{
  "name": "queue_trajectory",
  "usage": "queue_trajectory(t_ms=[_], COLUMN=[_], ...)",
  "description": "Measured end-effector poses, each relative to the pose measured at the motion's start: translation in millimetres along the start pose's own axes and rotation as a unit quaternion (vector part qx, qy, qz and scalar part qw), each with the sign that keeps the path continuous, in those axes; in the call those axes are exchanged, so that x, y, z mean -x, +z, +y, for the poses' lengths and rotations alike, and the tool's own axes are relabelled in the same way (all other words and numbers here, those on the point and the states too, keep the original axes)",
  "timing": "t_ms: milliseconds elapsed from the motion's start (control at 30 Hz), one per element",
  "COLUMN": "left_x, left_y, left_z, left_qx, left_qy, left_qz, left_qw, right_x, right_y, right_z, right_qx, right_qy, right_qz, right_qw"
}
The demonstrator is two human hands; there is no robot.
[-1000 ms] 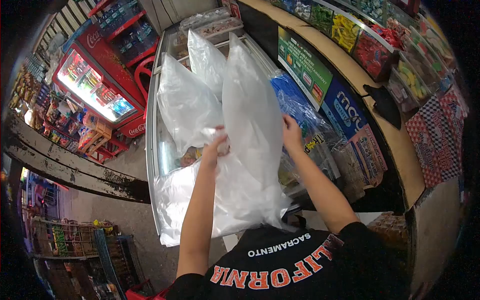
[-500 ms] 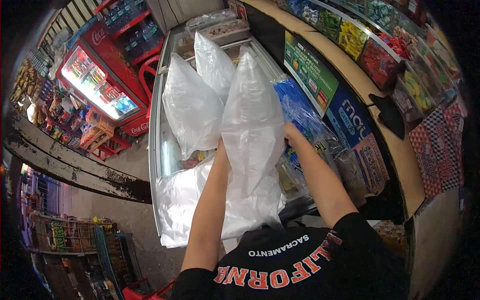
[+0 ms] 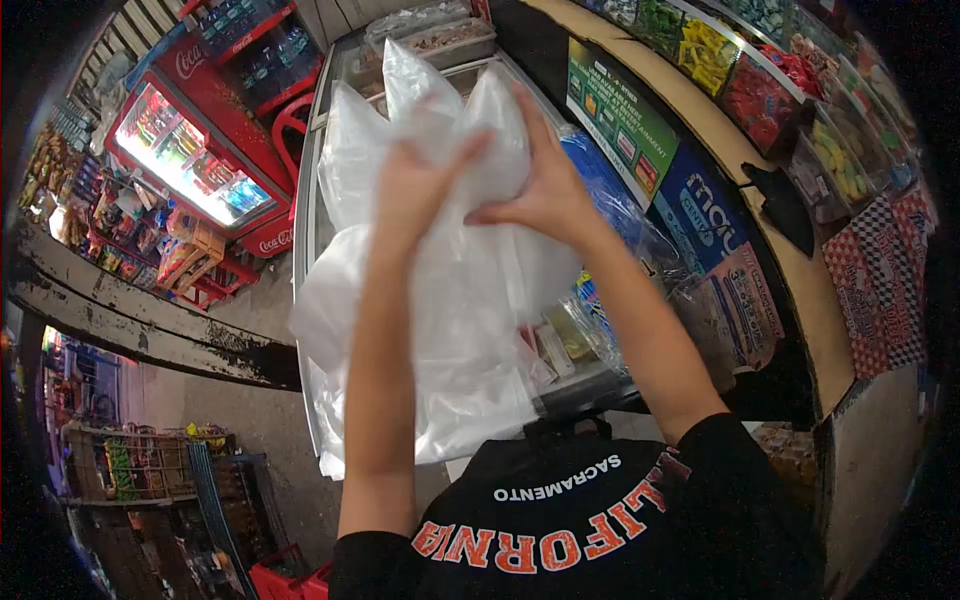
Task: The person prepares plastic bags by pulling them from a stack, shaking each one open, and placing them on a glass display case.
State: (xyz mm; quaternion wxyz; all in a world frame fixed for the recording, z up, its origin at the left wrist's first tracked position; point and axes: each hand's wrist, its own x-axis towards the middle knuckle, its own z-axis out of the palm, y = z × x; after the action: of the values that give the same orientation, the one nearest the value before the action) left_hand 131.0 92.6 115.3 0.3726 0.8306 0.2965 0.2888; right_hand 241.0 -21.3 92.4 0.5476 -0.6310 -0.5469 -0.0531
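Observation:
A puffed-out clear plastic bag (image 3: 497, 115), its pointed end away from me, stands between my hands over the freezer top. My right hand (image 3: 548, 185) is wrapped round its right side, fingers up along the far edge and thumb across the front. My left hand (image 3: 415, 195), smeared by motion, overlaps the bag's left side with the thumb stretched toward the middle. Two more pointed bags, one at the left (image 3: 345, 150) and one behind (image 3: 412, 75), stand close by. Flat plastic sheeting (image 3: 470, 400) spreads below my wrists.
The chest freezer (image 3: 313, 190) carries plastic tubs (image 3: 440, 45) at its far end. Blue packaging (image 3: 610, 190) lies to the right, beside a counter with posters (image 3: 620, 130) and candy bins (image 3: 755, 125). A red drinks fridge (image 3: 200, 150) stands at the left.
Both hands have come up from the bag's lower sides to its upper part, and the left now shows in front. The bag has shortened and its lower plastic has spread sideways.

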Motion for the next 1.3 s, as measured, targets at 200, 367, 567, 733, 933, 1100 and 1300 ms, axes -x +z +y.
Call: queue_trajectory(t_ms=[200, 367, 567, 733, 933, 1100, 1300], left_x=[50, 67, 96, 113, 147, 166, 166], left_y=[73, 97, 97, 19, -42, -86, -117], left_z=[-21, -56, -88, -31, 21, -2, -45], left_qx=[0.075, 0.099, -0.074, 0.367, 0.409, 0.423, 0.507], left_qy=[0.004, 0.0, 0.116, -0.101, 0.012, -0.095, -0.105], left_qz=[0.076, 0.069, 0.109, 0.031, 0.066, 0.043, 0.08], left_qw=[0.994, 0.993, 0.984, 0.924, 0.91, 0.9, 0.852], right_x=[65, 104, 146, 121, 83, 84, 73], right_y=[38, 47, 43, 4, 14, 36, 51], right_z=[54, 63, 71, -24, -116, -123, -125], right_qx=[-0.043, 0.008, 0.1, -0.027, -0.12, -0.203, -0.35], right_qy=[0.162, 0.124, 0.163, 0.234, 0.057, 0.158, 0.243], right_qz=[0.075, 0.065, 0.021, 0.097, -0.13, -0.09, -0.042], right_qw=[0.983, 0.99, 0.981, 0.967, 0.983, 0.962, 0.904])
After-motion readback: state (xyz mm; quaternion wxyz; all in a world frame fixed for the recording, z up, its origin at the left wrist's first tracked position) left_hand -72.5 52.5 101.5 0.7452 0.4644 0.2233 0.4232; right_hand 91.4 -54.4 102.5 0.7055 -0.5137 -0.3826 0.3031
